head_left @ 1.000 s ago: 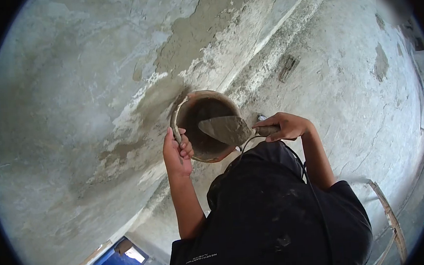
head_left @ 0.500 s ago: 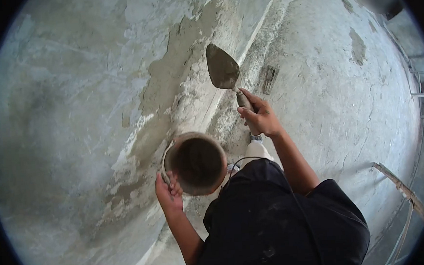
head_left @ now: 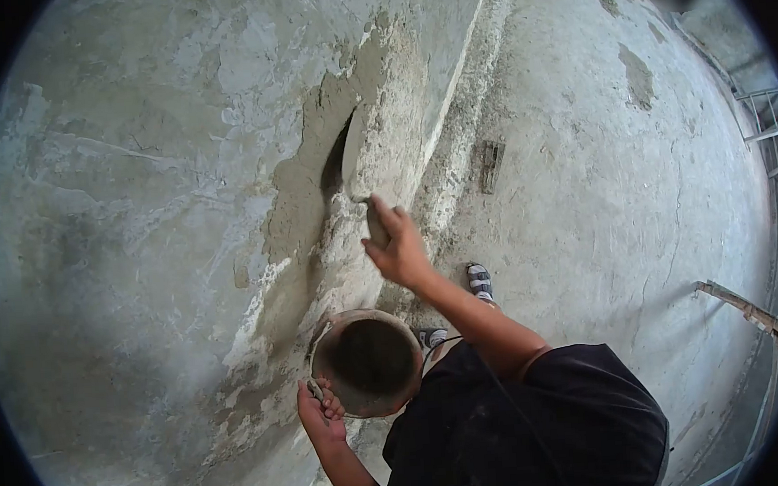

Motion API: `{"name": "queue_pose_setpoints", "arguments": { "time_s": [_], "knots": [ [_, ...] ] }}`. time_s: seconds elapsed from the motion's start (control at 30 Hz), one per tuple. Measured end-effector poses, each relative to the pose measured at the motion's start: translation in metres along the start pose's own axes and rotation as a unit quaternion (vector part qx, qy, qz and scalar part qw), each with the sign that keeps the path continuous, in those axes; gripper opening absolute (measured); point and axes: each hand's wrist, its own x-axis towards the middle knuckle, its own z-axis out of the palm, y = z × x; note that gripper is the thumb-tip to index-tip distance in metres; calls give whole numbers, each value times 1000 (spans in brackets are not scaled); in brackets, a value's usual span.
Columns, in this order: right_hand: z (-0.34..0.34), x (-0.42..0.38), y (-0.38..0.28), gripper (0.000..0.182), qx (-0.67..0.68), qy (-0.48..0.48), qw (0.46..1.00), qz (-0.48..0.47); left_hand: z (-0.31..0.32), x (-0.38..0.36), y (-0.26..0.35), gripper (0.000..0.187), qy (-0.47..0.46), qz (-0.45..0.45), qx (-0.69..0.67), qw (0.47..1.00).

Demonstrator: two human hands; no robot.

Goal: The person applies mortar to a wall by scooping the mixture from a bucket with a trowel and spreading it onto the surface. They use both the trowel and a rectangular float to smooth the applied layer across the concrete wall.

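My right hand is closed around the handle of a trowel. The blade stands edge-on at the wall, over the border between a darker damp mortar patch and a paler rough strip. Lower down, my left hand has its fingers curled round the handle of a round bucket, held at its left side. The bucket's mouth faces up at me, and its inside is dark toward the bottom.
Along the wall's foot runs a rough, mortar-splashed strip of floor. A small flat block lies there. My sandalled foot is just right of the bucket. A wooden bar on thin legs stands at the right.
My right hand has swung left with the trowel, from over the floor strip to the wall, and the blade has turned edge-on. The bucket and left hand appear lower in view.
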Motion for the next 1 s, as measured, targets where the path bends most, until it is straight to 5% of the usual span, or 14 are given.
{"name": "queue_pose_setpoints", "arguments": {
  "time_s": [0.3, 0.5, 0.77, 1.0],
  "knots": [
    [24, -70, -14, 77, 84, -64, 994, 12, -18, 8, 2, 46, -4, -7, 17, 1000],
    [16, -11, 0, 72, 82, 63, 995, 4, -12, 0, 4, 43, 2, -14, -2, 1000],
    [49, 31, 25, 70, 111, 64, 992, 2, -17, 4, -6, 43, -10, -1, 2, 1000],
    [21, -18, 44, 71, 223, -34, 965, 135, -18, 5, -7, 44, -14, 5, 2, 1000]
  ]
}}
